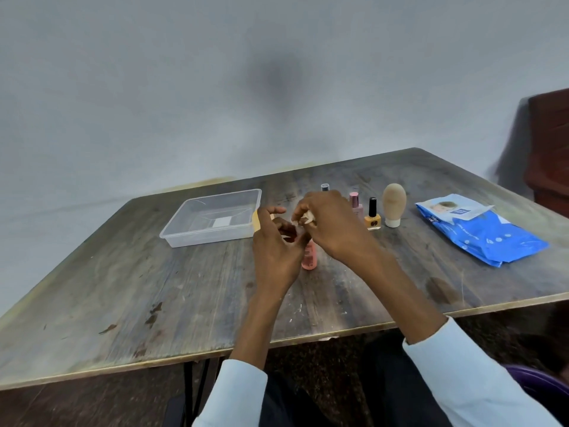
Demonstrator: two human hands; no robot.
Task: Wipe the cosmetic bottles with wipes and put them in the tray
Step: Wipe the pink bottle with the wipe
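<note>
Single head-worn view; looks forward and down, close over the table (129, 291).

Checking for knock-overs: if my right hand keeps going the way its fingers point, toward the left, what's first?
Probably the left hand, directly facing the right hand. Beyond lies the clear tray. Depth is uncertain.

Table (129, 272): worn, scratched wood, matt; tray (212, 232): clear smooth plastic; wipes pack (492, 238): glossy blue plastic film; beige bottle (394, 201): matt.
</note>
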